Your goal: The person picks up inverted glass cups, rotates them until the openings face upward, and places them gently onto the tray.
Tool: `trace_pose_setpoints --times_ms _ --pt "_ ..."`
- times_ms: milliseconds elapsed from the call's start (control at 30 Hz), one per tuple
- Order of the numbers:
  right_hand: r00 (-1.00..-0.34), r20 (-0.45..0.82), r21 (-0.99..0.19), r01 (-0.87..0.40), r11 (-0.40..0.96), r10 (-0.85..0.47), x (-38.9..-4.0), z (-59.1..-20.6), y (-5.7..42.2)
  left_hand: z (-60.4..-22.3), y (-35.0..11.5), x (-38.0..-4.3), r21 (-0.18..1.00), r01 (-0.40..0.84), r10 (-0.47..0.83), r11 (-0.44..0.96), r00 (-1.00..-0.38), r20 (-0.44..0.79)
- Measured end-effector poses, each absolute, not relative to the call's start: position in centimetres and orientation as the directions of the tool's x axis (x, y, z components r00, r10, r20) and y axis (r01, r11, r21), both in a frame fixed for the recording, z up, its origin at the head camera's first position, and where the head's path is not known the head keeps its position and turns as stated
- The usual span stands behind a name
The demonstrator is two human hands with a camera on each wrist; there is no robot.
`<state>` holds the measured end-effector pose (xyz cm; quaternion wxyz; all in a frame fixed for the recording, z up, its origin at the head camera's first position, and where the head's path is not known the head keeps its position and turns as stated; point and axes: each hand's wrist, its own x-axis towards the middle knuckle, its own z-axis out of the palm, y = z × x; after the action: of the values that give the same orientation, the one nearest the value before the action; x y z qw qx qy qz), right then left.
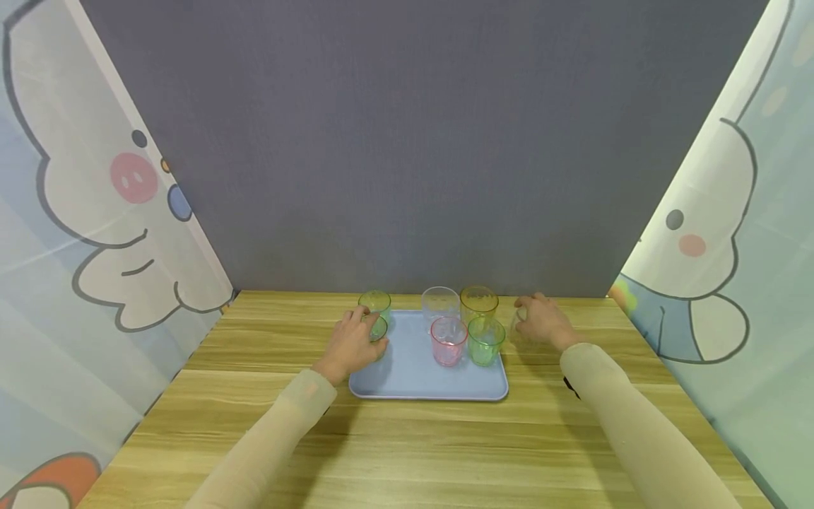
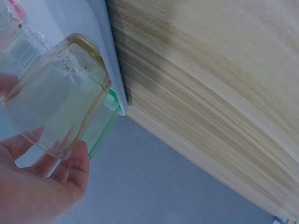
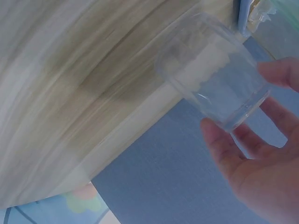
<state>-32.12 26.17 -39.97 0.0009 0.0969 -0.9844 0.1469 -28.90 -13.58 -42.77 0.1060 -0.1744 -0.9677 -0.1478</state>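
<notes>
My left hand is over the left side of a pale blue tray, its fingers and thumb around the rim of a yellowish see-through cup. Just behind that cup is a light green cup at the tray's back left corner. To the right of the tray, my right hand grips a colourless clear cup by its rim. Grouped on the tray's right half are a clear cup, a yellow cup, a pink cup and a green cup.
The tray lies on a wood-grain table. A dark grey panel rises along the table's back edge. Curtains with cartoon animals hang at the left and right.
</notes>
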Motion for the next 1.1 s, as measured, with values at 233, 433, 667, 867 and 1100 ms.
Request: trace_pose_setpoints --times_ms 233,433,667,867,1100 --pt "-0.984 0.019 -0.312 -0.174 0.934 -0.177 -31.6 -39.5 26.2 -42.7 -13.4 -28.8 0.267 0.356 0.295 0.896 -0.925 0.241" --pt "-0.986 0.021 -0.343 -0.162 0.925 -0.165 -31.3 -39.1 26.8 -42.7 -13.4 -28.8 0.273 0.351 0.288 0.896 -0.926 0.246" --pt "-0.988 0.043 -0.362 -0.153 0.919 -0.148 -31.1 -38.3 27.1 -42.6 -13.6 -28.9 0.275 0.351 0.292 0.895 -0.928 0.233" --pt "-0.983 0.085 -0.396 -0.183 0.900 -0.163 -30.6 -37.3 26.7 -42.3 -13.6 -28.8 0.293 0.344 0.291 0.892 -0.933 0.210" --pt "-0.983 0.090 -0.399 -0.181 0.899 -0.159 -30.3 -36.0 26.0 -42.1 -13.6 -28.8 0.292 0.352 0.303 0.889 -0.931 0.201"
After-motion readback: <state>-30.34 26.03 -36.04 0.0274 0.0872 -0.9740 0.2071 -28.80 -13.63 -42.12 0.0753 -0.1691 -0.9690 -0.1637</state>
